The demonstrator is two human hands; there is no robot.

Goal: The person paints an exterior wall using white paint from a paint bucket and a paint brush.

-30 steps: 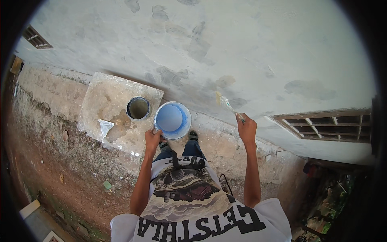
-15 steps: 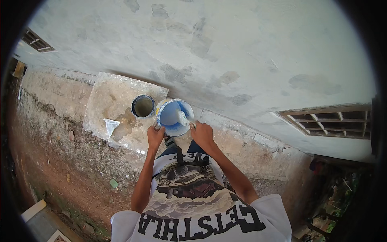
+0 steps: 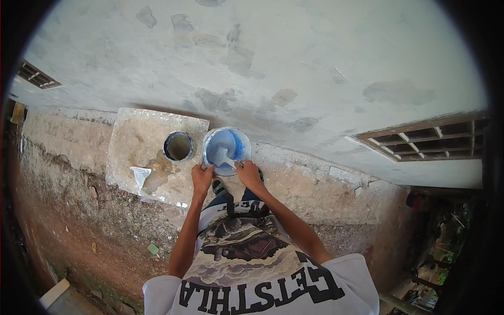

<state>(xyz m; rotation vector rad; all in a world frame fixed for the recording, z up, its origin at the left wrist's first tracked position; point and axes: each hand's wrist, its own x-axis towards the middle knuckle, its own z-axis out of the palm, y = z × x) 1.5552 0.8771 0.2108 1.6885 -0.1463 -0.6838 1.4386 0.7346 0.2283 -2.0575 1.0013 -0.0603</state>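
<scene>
My left hand [image 3: 202, 179] is closed on the near left rim of a blue and white paint bucket [image 3: 242, 144]. My right hand [image 3: 250, 175] grips the handle of a white-coated paintbrush [image 3: 222, 157], whose broad end is inside the bucket, over or in the pale paint; how deep it reaches I cannot tell. To the left of the bucket stands a smaller dark pot [image 3: 165, 151] with a paint-smeared rim and murky greyish contents. The bucket blocks the view of my fingertips' far side.
A pale, paint-spotted board [image 3: 123, 147] lies under the small pot, with a crumpled white bag [image 3: 140, 176] on it. Ahead rises a patchy white wall [image 3: 304, 68] with a barred window [image 3: 425, 137] at right. A rough concrete ledge [image 3: 320, 184] runs along its foot.
The paintbrush has swung from the bucket's right side to its lower middle, and my right hand has shifted left and slightly down. My left hand stays on the rim. The view has turned slightly.
</scene>
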